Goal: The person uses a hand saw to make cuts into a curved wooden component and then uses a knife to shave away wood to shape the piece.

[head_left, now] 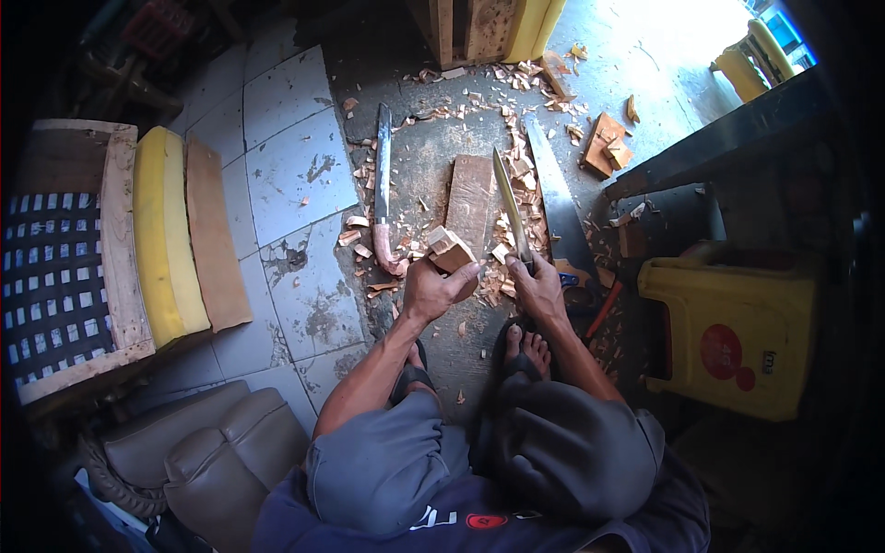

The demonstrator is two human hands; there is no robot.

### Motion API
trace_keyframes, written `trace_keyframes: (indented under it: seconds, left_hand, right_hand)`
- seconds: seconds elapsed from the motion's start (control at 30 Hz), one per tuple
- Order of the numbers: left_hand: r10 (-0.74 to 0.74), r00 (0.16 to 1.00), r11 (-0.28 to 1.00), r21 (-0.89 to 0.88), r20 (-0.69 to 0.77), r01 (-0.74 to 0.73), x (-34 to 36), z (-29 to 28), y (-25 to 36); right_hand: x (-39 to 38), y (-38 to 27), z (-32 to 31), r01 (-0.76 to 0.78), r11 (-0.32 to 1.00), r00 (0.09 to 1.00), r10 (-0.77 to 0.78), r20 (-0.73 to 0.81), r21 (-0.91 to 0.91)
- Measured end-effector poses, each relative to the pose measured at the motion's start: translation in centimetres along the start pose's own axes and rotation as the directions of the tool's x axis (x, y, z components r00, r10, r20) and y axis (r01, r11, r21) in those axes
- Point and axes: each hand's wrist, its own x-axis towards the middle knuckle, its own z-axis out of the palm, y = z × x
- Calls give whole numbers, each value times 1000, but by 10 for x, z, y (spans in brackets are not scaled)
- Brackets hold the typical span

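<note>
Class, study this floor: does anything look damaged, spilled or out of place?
The pale floor tiles on the left look damaged or stained: dark, ragged patches mar them. Wood chips litter the grey floor untidily near the wood block in the left hand and the knife in the right hand.

This looks like a small woodworking and upholstery workshop: pale, angular wood chips (523, 170) litter the rough grey concrete floor (464, 355) around a broad steel handsaw (557, 189) and a long metal blade with a curved wooden handle (383, 166), while to the left stand a wooden frame strung with black webbing (127, 240) and a thick yellow foam slab (171, 235).
</note>
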Motion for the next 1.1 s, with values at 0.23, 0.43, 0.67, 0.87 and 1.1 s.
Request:
trace_keyframes:
  seconds: [0.23,0.43,0.67,0.87,1.1]
  left_hand:
    - [-13,1000,1000,-9,13,14,-4,-5,-4]
    - [-21,997,999,-42,72,24,-7,-10,-3]
    - [-61,988,985,-150,145,83,-7,-16,-6]
    - [-99,982,961,-240,162,136,-8,-17,-5]
    - [-95,995,994,-61,22,96,4,-10,-34]
  right_hand:
    - [3,10,7,53,998,998,-54,-25,-24]
    - [-4,4,5,-16,999,1000,16,18,-44]
    - [-10,-6,8,-21,998,999,24,46,-60]
    - [-9,-3,8,-3,994,999,9,48,-112]
    - [-21,-30,21,166,981,985,-160,62,-101]
